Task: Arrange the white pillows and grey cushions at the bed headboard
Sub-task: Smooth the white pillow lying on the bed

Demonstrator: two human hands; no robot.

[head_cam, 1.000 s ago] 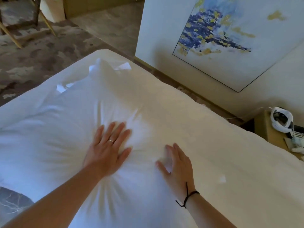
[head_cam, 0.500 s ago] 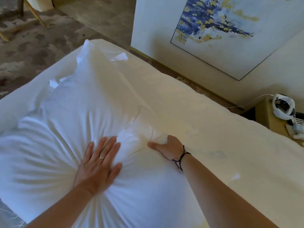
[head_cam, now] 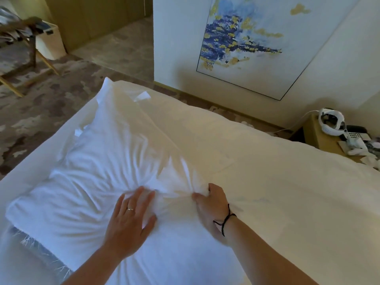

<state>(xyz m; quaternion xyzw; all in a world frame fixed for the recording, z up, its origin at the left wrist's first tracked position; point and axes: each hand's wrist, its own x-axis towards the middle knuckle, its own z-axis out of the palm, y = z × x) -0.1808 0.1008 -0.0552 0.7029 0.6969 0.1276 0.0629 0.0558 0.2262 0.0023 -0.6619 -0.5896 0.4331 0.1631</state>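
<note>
A large white pillow (head_cam: 98, 161) lies on the bed (head_cam: 287, 192), its case heavily creased toward the middle. My left hand (head_cam: 129, 221) rests flat on the pillow with fingers spread, a ring on one finger. Just to its right, my right hand (head_cam: 211, 204), with a black cord at the wrist, is closed on a bunched fold of the pillow's case at its right edge. A grey patterned cushion (head_cam: 35, 241) peeks out from under the pillow at the lower left. A second white pillow corner (head_cam: 141, 96) shows beyond.
A nightstand (head_cam: 320, 136) at the right carries a white headset (head_cam: 329, 120), a telephone and small items. A painting (head_cam: 253, 42) hangs on the wall behind the bed. A folding luggage stand (head_cam: 22, 50) sits on the patterned carpet at the far left.
My right hand went from lying flat on the pillow to its right edge, where it now pinches the fabric. My left hand has stayed flat on the pillow. The camera view has tilted up.
</note>
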